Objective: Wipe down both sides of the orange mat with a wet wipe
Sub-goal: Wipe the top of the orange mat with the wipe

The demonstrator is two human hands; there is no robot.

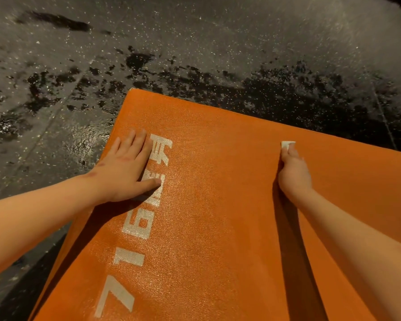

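The orange mat (218, 205) lies under both hands and fills the lower part of the view, with one corner pointing away from the person. It rests on dark, speckled ground (195, 42) that looks wet, with black patches and shiny spots beyond the fingers and off to the left of the left hand.

The left hand (125, 167) lies flat, palm down, on the mat. Its fingers are straight and close together, the thumb is spread out to the side, and it holds nothing. It sits just inside the mat's left edge. The fingertips and thumb cover part of a line of white lettering (137, 228) printed on the mat; the rest of the print runs back from the thumb towards the person, beside the bare forearm.

The right hand (293, 172) is well apart from the left, farther across the mat and close to its far edge. Its fingers are curled under, and it grips a small folded white wet wipe (287, 144). The wipe sticks out just past the fingertips and lies against the mat's surface. A dark shadow falls on the mat along the left side of the right forearm.
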